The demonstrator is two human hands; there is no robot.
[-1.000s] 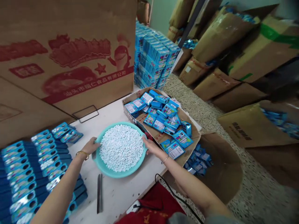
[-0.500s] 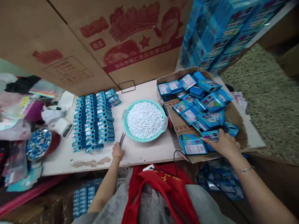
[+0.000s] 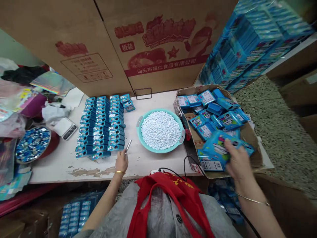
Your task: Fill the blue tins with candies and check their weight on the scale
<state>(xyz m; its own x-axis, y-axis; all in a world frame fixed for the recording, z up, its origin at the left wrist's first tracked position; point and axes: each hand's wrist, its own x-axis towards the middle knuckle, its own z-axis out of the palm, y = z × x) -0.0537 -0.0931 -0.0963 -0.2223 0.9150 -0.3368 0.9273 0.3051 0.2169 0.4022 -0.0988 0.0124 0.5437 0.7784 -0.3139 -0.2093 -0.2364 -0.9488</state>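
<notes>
Flat blue printed packet (image 3: 215, 143), tilted, in the right hand (image 3: 239, 162).
Right hand: gripping the packet, blurred, over the shallow brown cardboard tray (image 3: 250, 134); half a second ago it rested among the packets there. Left hand (image 3: 122, 162): closed on a slim silver metal strip (image 3: 128, 146), as before, between rows of small blue boxes (image 3: 101, 129) and the round turquoise plastic basin (image 3: 160, 150).

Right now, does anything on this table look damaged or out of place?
Yes: the white tabletop has a worn, brownish patch near its front edge, in front of the rows of blue boxes, where the surface looks peeled.
</notes>
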